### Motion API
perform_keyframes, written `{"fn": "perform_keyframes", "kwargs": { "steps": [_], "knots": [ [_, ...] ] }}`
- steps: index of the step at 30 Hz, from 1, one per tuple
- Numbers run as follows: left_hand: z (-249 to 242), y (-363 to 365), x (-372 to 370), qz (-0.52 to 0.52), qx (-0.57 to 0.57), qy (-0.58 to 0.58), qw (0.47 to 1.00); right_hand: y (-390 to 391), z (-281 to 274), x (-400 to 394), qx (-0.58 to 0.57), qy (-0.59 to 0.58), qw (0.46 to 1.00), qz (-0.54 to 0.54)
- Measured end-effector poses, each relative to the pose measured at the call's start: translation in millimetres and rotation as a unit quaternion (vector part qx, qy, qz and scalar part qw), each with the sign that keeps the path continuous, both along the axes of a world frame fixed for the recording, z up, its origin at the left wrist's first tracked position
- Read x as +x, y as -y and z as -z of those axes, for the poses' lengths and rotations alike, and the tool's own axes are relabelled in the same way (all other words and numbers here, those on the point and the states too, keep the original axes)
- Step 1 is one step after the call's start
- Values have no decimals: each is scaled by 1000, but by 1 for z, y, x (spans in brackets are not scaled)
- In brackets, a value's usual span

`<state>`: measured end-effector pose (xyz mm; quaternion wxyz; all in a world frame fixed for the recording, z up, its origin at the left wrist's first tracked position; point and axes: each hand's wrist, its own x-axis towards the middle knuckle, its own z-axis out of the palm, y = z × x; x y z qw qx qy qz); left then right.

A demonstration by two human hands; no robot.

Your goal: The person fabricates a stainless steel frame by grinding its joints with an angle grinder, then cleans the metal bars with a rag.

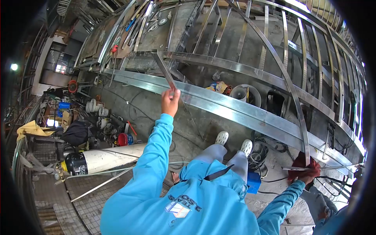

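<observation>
My left hand (pixel 170 101) is up at arm's length, the fingers curled shut around the lower end of a flat metal strip (pixel 163 71). The thumb presses on the near face and the other fingers wrap behind, so no gap shows between them. The strip runs up and to the left from my grip, tilted, its far end lying over the curved steel rails (pixel 235 70) of the big frame in front of me.

My right hand (pixel 304 172) is low at the right, inside a dark red glove (pixel 309 166). The gloved fingers are closed around the end of a long curved bar (pixel 291 98), which sweeps up from the hand across the frame's slats. A thin rod (pixel 325 167) also crosses just at the glove, pointing right; I cannot tell whether the fingers have hold of it too.

Both arms are in bright blue sleeves (pixel 156 152). Below the left hand is a wide steel beam (pixel 235 107) running down to the right, and under it my white shoes (pixel 234 141) stand on the concrete floor. Down to the left, well apart from either hand, a white gas cylinder (pixel 105 158) with a black cap lies on its side on a wire mesh platform (pixel 58 196), near a pile of tools and a yellow cloth (pixel 31 128).
</observation>
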<state>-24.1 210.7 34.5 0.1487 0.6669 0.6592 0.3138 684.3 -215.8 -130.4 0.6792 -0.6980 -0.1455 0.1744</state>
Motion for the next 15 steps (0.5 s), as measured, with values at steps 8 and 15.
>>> {"fn": "perform_keyframes", "kwargs": {
  "steps": [8, 15],
  "knots": [
    [61, 12, -10, 107, 156, -123, 974, 9, -18, -17, -167, 49, 981, 91],
    [80, 91, 83, 266, -91, 300, 911, 2, -18, -29, -6, -131, 970, 203]
  ]
}}
